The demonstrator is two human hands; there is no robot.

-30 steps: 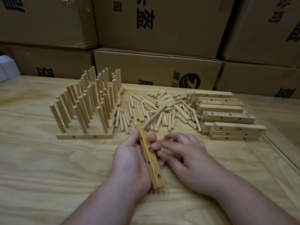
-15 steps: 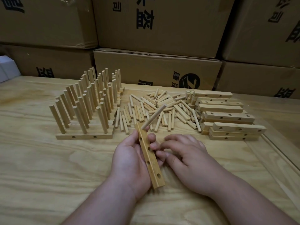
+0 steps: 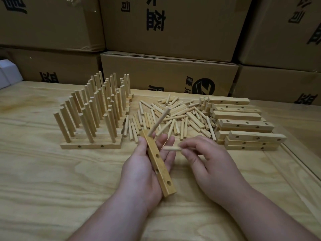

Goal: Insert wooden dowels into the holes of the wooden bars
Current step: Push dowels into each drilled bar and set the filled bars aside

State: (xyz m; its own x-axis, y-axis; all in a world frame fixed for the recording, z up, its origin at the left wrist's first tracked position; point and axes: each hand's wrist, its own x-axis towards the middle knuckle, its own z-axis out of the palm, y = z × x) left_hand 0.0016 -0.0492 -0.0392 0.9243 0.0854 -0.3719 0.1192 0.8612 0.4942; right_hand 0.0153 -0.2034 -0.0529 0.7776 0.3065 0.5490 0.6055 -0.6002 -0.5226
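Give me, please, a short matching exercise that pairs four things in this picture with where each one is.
Things:
1. wooden bar
2. single dowel
3. loose dowels
4. empty bars

Places:
A. stacked at the table's right side
B. pinched in the right hand
C. scattered mid-table
D. held in the left hand

Pairs: 1-D, 2-B, 3-C, 4-A

Probably a warehouse: stacked printed cartons (image 3: 170,28) behind a plywood table (image 3: 52,180).
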